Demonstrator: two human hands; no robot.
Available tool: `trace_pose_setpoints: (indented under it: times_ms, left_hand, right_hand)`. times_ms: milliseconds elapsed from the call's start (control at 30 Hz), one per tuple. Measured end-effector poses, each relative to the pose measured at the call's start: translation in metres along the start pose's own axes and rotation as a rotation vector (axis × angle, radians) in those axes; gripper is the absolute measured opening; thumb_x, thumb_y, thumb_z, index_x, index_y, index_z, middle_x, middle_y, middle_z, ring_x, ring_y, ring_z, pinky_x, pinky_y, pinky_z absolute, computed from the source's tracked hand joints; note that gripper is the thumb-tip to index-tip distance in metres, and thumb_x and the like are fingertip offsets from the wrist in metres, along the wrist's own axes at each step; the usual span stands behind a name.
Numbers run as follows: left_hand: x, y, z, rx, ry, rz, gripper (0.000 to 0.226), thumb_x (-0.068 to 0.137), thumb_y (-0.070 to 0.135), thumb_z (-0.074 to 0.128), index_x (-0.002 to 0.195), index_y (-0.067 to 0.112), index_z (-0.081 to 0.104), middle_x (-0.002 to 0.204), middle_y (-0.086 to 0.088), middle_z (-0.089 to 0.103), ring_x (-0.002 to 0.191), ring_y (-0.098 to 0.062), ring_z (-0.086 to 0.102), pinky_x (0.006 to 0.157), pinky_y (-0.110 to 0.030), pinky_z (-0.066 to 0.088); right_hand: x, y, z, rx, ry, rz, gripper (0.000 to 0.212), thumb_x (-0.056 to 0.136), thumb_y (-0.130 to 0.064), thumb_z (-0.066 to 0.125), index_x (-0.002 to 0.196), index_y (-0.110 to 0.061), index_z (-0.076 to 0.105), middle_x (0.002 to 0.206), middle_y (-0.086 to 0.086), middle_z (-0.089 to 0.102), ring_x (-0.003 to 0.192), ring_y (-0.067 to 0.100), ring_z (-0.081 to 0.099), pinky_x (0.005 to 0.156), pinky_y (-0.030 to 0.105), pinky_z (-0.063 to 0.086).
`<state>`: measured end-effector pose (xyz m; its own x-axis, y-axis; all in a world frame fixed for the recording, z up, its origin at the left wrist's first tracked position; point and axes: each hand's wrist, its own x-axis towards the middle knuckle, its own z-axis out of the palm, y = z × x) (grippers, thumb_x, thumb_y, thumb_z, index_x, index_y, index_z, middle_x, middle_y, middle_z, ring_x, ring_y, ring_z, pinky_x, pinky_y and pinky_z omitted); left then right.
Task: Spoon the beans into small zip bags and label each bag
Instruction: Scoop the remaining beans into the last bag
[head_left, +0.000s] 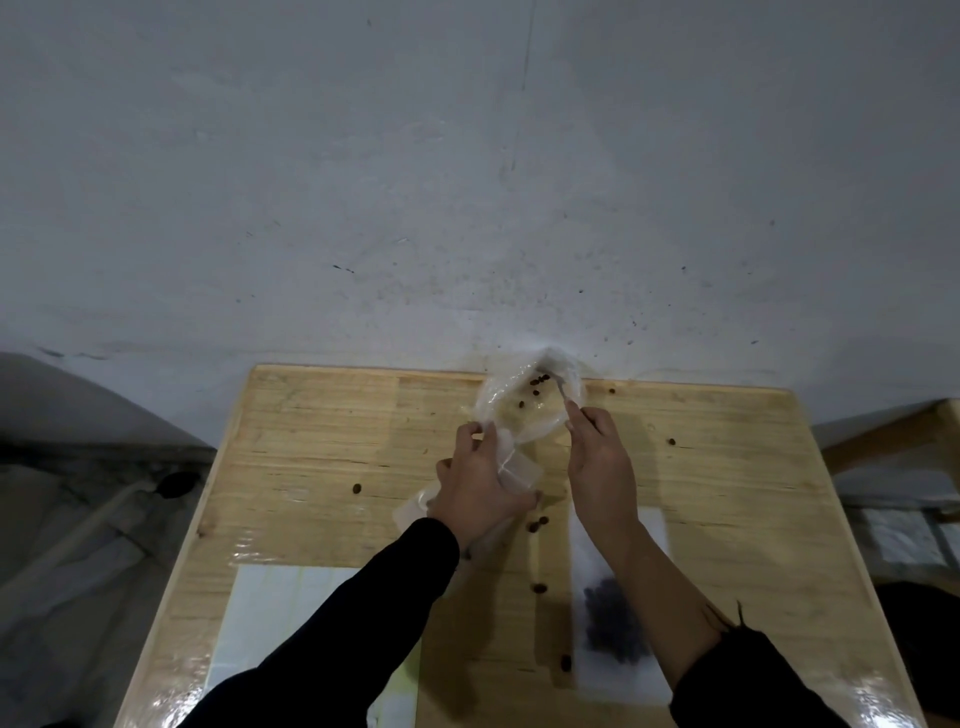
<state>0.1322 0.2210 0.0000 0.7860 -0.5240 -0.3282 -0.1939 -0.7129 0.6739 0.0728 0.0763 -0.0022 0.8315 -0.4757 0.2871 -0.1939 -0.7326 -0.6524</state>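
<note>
Beans (537, 382) lie few and loose in the clear plastic container (498, 413) at the table's (322, 431) far edge. They look small, hard and apt to roll. The right hand (602, 462) pinches the spoon (563, 392) inside it. The left hand (478, 483) grips the small zip bag (519, 470), limp and slippery, best held by its mouth.

Flat bag (605, 675) (dark beans (613, 629) inside)

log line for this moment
left hand holds zip bag | right hand holds spoon in clear container | loose beans on table
</note>
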Motion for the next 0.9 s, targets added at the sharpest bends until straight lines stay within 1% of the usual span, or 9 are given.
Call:
trace_pose_setpoints:
  times_ms: [133, 167, 267, 333, 433, 533, 667, 800, 900]
  left_hand:
    - [0.002, 0.000, -0.002, 0.029, 0.006, 0.019, 0.098, 0.065, 0.060, 0.069, 0.141, 0.023, 0.020, 0.138, 0.005, 0.016, 0.124, -0.032, 0.031, 0.100, -0.042, 0.031]
    - [0.002, 0.001, -0.003, 0.030, 0.007, 0.019, 0.098, 0.064, 0.061, 0.069, 0.141, 0.024, 0.020, 0.138, 0.006, 0.015, 0.123, -0.032, 0.031, 0.099, -0.045, 0.032]
    - [0.004, 0.004, -0.006, 0.054, 0.032, 0.053, 0.098, 0.063, 0.062, 0.068, 0.140, 0.023, 0.022, 0.137, 0.006, 0.015, 0.121, -0.031, 0.034, 0.100, -0.041, 0.030]
    - [0.005, 0.004, -0.009, 0.068, 0.065, 0.103, 0.096, 0.066, 0.062, 0.067, 0.140, 0.019, 0.025, 0.138, 0.003, 0.017, 0.121, -0.027, 0.036, 0.099, -0.035, 0.024]
    - [0.006, 0.006, -0.016, 0.082, 0.090, 0.168, 0.092, 0.069, 0.054, 0.071, 0.141, 0.017, 0.027, 0.140, 0.001, 0.018, 0.120, -0.022, 0.038, 0.096, -0.031, 0.019]
    - [0.008, 0.011, -0.025, 0.091, 0.097, 0.212, 0.093, 0.068, 0.049, 0.075, 0.142, 0.016, 0.028, 0.143, 0.001, 0.017, 0.123, -0.018, 0.037, 0.096, -0.029, 0.016]
    - [0.007, 0.012, -0.032, 0.100, 0.103, 0.246, 0.096, 0.066, 0.055, 0.072, 0.143, 0.017, 0.029, 0.144, 0.002, 0.016, 0.123, -0.014, 0.036, 0.095, -0.027, 0.015]
    - [0.006, 0.009, -0.031, 0.073, 0.088, 0.257, 0.091, 0.069, 0.050, 0.075, 0.142, 0.020, 0.031, 0.145, 0.005, 0.016, 0.126, -0.014, 0.034, 0.097, -0.027, 0.015]
    - [0.006, 0.007, -0.031, 0.079, 0.088, 0.245, 0.092, 0.069, 0.049, 0.075, 0.143, 0.019, 0.029, 0.146, 0.006, 0.015, 0.128, -0.014, 0.032, 0.098, -0.026, 0.014]
  right_hand:
    - [0.003, -0.002, 0.002, 0.090, 0.043, 0.154, 0.032, 0.098, -0.005, 0.041, 0.125, -0.007, 0.058, 0.111, 0.007, 0.059, 0.083, 0.013, 0.058, 0.070, 0.014, 0.046]
    - [0.004, -0.002, 0.002, 0.136, 0.060, 0.196, 0.031, 0.098, -0.006, 0.041, 0.123, -0.006, 0.059, 0.109, 0.007, 0.059, 0.083, 0.012, 0.059, 0.071, 0.013, 0.046]
    - [0.010, -0.003, 0.002, 0.366, 0.131, 0.435, 0.027, 0.098, -0.007, 0.043, 0.117, -0.004, 0.061, 0.102, 0.008, 0.062, 0.082, 0.010, 0.062, 0.072, 0.015, 0.052]
    - [0.014, -0.003, 0.001, 0.569, 0.174, 0.651, 0.027, 0.098, -0.008, 0.043, 0.117, -0.003, 0.062, 0.095, 0.009, 0.064, 0.078, 0.010, 0.063, 0.063, 0.013, 0.053]
    - [0.018, -0.001, -0.002, 0.807, 0.185, 0.878, 0.024, 0.097, -0.008, 0.047, 0.110, 0.002, 0.064, 0.079, 0.007, 0.063, 0.072, 0.017, 0.063, 0.055, 0.014, 0.053]
    - [0.016, -0.003, -0.007, 0.991, 0.181, 1.064, 0.016, 0.093, -0.004, 0.051, 0.101, 0.001, 0.064, 0.077, 0.008, 0.064, 0.070, 0.018, 0.064, 0.057, 0.018, 0.053]
    - [0.010, -0.009, -0.007, 1.131, 0.175, 1.192, 0.015, 0.094, -0.003, 0.049, 0.086, -0.008, 0.059, 0.080, 0.010, 0.064, 0.074, 0.017, 0.063, 0.067, 0.023, 0.052]
    - [0.002, -0.012, -0.004, 1.254, 0.189, 1.271, 0.015, 0.095, -0.004, 0.047, 0.098, 0.003, 0.060, 0.082, 0.012, 0.064, 0.076, 0.018, 0.063, 0.053, 0.017, 0.055]
    - [-0.001, -0.016, -0.004, 1.345, 0.181, 1.306, 0.013, 0.095, -0.003, 0.047, 0.098, 0.004, 0.058, 0.086, 0.013, 0.062, 0.079, 0.019, 0.062, 0.053, 0.016, 0.056]
